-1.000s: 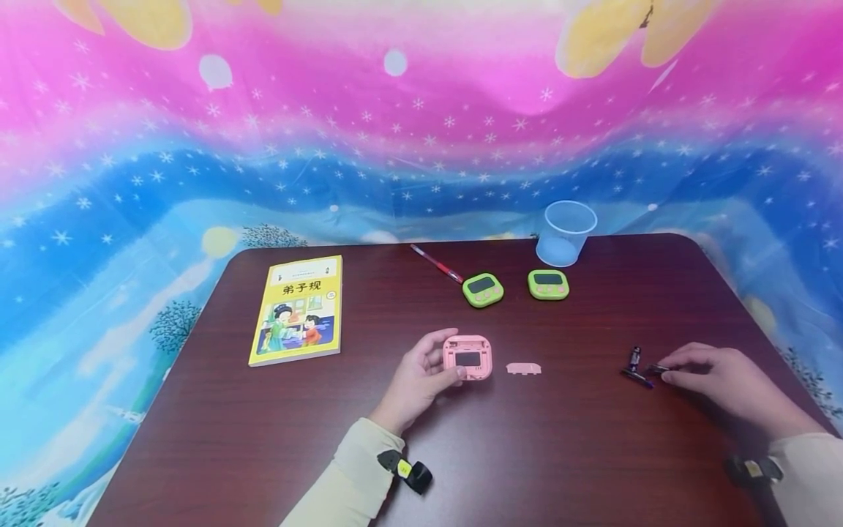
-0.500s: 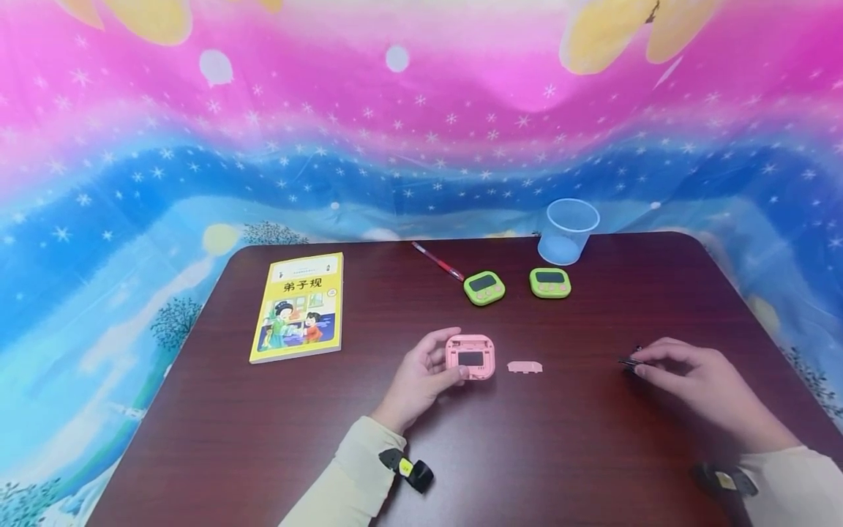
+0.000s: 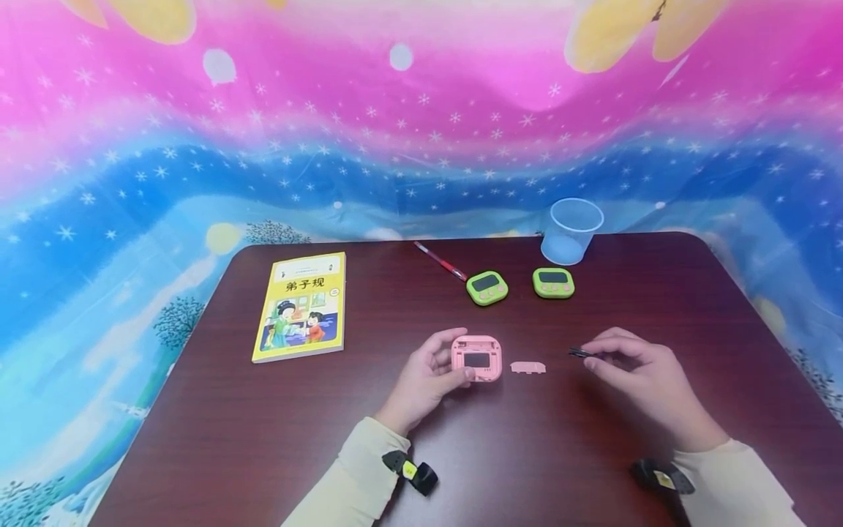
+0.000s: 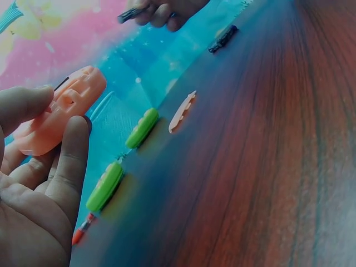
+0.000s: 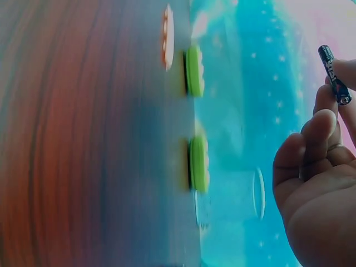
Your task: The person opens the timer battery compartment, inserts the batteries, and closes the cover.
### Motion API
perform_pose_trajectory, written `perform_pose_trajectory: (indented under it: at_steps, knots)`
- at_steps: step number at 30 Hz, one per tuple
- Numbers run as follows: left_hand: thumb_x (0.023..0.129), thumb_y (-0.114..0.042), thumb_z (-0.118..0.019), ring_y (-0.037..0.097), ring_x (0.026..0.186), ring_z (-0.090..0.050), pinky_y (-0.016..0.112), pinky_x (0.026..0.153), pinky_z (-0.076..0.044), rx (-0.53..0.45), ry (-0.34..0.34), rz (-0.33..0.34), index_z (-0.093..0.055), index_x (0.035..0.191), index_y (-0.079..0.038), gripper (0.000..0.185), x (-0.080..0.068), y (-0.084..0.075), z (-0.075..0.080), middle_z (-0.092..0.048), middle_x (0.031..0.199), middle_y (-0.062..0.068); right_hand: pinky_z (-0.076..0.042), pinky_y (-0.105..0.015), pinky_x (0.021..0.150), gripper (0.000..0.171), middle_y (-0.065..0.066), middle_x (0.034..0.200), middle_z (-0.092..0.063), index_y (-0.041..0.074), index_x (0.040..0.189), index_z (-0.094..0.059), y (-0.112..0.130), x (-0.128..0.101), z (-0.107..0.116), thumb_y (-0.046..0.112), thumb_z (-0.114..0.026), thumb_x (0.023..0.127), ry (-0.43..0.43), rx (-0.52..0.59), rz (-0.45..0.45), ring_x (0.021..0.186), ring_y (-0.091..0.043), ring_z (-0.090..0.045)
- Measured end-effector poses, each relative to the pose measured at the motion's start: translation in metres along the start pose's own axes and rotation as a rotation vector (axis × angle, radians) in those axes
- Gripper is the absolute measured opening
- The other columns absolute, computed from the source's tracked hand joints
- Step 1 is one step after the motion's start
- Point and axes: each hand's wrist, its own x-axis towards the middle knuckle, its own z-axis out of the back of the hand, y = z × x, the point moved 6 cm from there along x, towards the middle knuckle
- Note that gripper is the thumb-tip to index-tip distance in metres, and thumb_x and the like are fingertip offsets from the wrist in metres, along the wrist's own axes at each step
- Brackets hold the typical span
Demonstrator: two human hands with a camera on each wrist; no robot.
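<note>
My left hand (image 3: 428, 377) grips a pink digital timer (image 3: 476, 359), its back facing up with the battery slot uncovered. Thumb and fingers hold its edge above the table. A small pink battery cover (image 3: 528, 367) lies on the table just right of it. My right hand (image 3: 642, 377) pinches a dark battery (image 5: 334, 75) between thumb and fingers, to the right of the cover. Something dark and battery-like (image 4: 223, 39) lies on the table in the left wrist view; in the head view my right hand hides it.
Two green timers (image 3: 487, 288) lie farther back, a red pen (image 3: 440, 260) touching or close to one. A clear plastic cup (image 3: 571, 233) stands near the back edge. At left lies a yellow book (image 3: 301, 307).
My right hand has picked up the battery from beside the other dark batteries at right and carried it left toward the timer. My left hand stays nearly still.
</note>
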Motion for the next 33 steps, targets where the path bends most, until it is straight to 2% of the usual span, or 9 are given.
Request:
perform_pose_trajectory:
  at_steps: [5,11,17,21,25,30,33]
  knots:
    - [0.089,0.008,-0.069,0.019,0.092,-0.071,0.034,0.08,-0.063,-0.007,0.015,0.008,-0.044,0.147,-0.003,0.064,-0.001,-0.001,-0.003,-0.063,0.123,0.031,-0.055,-0.012,0.075,0.025,0.002,0.097,-0.068,0.016,0.099,-0.078,0.015,0.007,-0.019,-0.002,-0.081,0.082,0.032,0.05,0.019,0.084,-0.008,-0.061]
    - [0.089,0.008,-0.069,0.019,0.093,-0.071,0.033,0.078,-0.063,-0.001,0.022,-0.001,-0.046,0.146,-0.005,0.063,-0.001,-0.002,-0.005,-0.063,0.123,0.031,-0.056,-0.016,0.074,0.024,0.002,0.098,-0.067,0.017,0.101,-0.078,0.03,0.017,-0.041,0.001,-0.08,0.083,0.083,0.119,0.054,0.086,-0.011,-0.062]
    - [0.088,0.007,-0.069,0.017,0.091,-0.07,0.029,0.076,-0.062,0.003,0.016,0.0,-0.05,0.144,-0.01,0.062,-0.002,-0.004,-0.005,-0.063,0.123,0.032,-0.055,-0.018,0.07,0.026,0.002,0.097,-0.067,0.016,0.103,-0.078,0.043,0.026,-0.061,0.0,-0.081,0.082,0.11,0.13,0.099,0.086,-0.01,-0.061]
    - [0.089,0.007,-0.069,0.017,0.089,-0.07,0.029,0.076,-0.062,-0.008,0.02,0.004,-0.05,0.144,-0.009,0.06,-0.003,-0.005,-0.006,-0.063,0.123,0.032,-0.054,-0.023,0.064,0.024,0.005,0.095,-0.066,0.02,0.102,-0.079,0.05,0.03,-0.071,0.005,-0.081,0.083,0.128,0.142,0.097,0.082,-0.011,-0.06]
    - [0.09,0.008,-0.067,0.016,0.089,-0.07,0.03,0.075,-0.063,-0.035,0.027,0.01,-0.05,0.143,-0.007,0.058,-0.004,-0.005,-0.007,-0.061,0.123,0.034,-0.052,-0.026,0.068,0.022,0.008,0.093,-0.064,0.023,0.101,-0.079,0.053,0.033,-0.081,0.01,-0.082,0.084,0.126,0.111,0.107,0.085,-0.012,-0.058]
    - [0.091,0.007,-0.067,0.016,0.088,-0.07,0.03,0.075,-0.063,-0.037,0.029,0.02,-0.048,0.144,-0.004,0.057,-0.004,-0.005,-0.008,-0.062,0.121,0.034,-0.05,-0.027,0.066,0.02,0.008,0.093,-0.06,0.02,0.1,-0.08,0.054,0.034,-0.091,0.009,-0.082,0.083,0.114,0.098,0.128,0.086,-0.019,-0.057]
    - [0.091,0.006,-0.068,0.016,0.086,-0.07,0.031,0.074,-0.063,-0.024,0.027,0.026,-0.048,0.144,-0.003,0.057,-0.004,-0.004,-0.007,-0.064,0.119,0.031,-0.05,-0.028,0.067,0.023,0.007,0.097,-0.059,0.018,0.102,-0.08,0.055,0.034,-0.095,0.007,-0.082,0.082,0.117,0.101,0.136,0.09,-0.018,-0.056]
